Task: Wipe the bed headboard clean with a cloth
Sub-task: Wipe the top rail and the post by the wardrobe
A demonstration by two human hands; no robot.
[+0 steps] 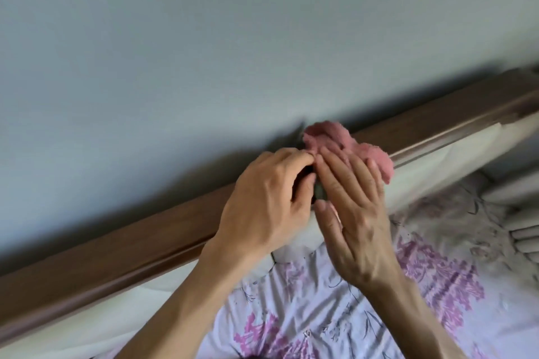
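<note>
The pink cloth [348, 150] is bunched on the top rail of the headboard [122, 247], near the middle of the rail's visible length, with one fold hanging over the front edge onto the cream padded panel [431, 166] below. The cloth's texture is blurred; no label or writing can be read on it.

The right hand [354, 212] is laid flat, back toward the camera, with its 4 fingers straight and close together. The fingertips [329, 155] rest on the near edge of the cloth and press it against the rail. The thumb is extended to the side and points up toward the left hand.

The left hand [269, 204] is held just beside the right hand, over the rail. Its fingers are curled inward with their tips meeting the right fingertips at the cloth's left edge. Whether a corner of the cloth is pinched there cannot be told; the contact zone is hidden and blurred.

Both forearms enter from the lower edge of the view and converge toward the rail, bare to the frame edge.

The brown wooden rail runs diagonally, lower left to upper right, against a pale blue-grey wall [204, 37]. Below the panel lies bedding [320, 315] printed with purple floral motifs. No brand or text is legible anywhere.
</note>
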